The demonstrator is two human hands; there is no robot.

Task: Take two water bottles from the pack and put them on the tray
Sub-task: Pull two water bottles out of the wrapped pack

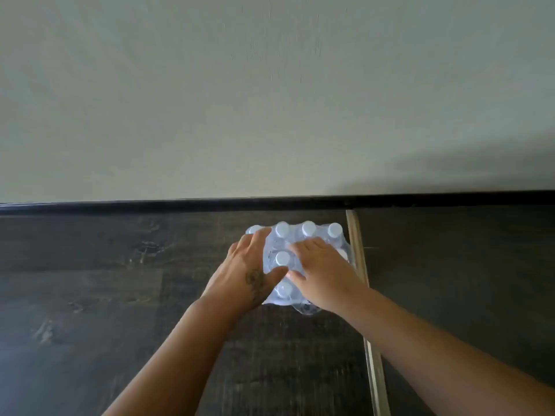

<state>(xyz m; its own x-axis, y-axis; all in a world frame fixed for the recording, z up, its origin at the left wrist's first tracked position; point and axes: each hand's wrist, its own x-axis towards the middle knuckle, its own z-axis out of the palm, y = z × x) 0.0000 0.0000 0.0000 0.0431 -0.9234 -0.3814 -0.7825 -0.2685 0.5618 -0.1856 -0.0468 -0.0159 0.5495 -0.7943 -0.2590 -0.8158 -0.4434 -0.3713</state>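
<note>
A shrink-wrapped pack of water bottles (309,238) with pale blue-white caps stands on the dark wood-look floor near the wall. My left hand (249,271) lies on the pack's left side, fingers spread over the plastic film. My right hand (321,271) rests on top of the pack's right half, fingers pressing on the wrap. One bottle cap (283,258) shows between the two hands. Both thumbs meet near the middle of the pack. No tray is in view.
A pale wall (270,100) with a black baseboard (180,205) runs just behind the pack. A light wooden strip (360,265) runs along the floor right of the pack. Dark floor (90,295) stretches to the left and right.
</note>
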